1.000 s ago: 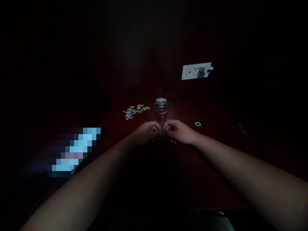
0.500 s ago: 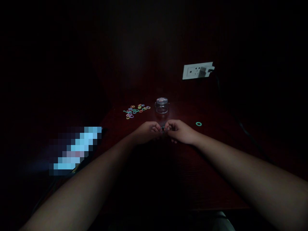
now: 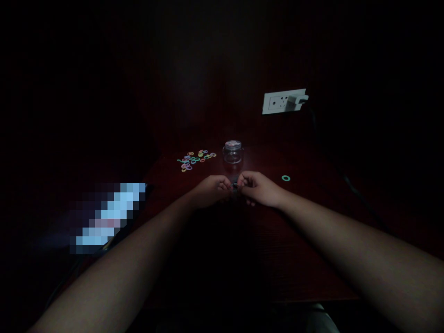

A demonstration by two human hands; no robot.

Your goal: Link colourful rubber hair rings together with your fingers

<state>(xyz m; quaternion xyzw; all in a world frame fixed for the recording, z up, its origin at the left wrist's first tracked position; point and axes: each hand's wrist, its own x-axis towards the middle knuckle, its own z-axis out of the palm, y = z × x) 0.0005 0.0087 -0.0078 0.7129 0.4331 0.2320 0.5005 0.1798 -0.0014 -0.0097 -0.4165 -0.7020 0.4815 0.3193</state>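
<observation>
Dark red tabletop: my right hand, thumb and finger closed, pinches a small dim item; my left hand curls beside it, its grip too dark to tell. Clear lidded jar stands beyond both; coloured bands, left; green ring, right.

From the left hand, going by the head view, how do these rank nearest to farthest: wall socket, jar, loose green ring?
From the left hand:
1. Jar, just beyond the two hands.
2. Loose green ring, off to the right, past the right hand.
3. Wall socket, up on the wall at back right.
</observation>
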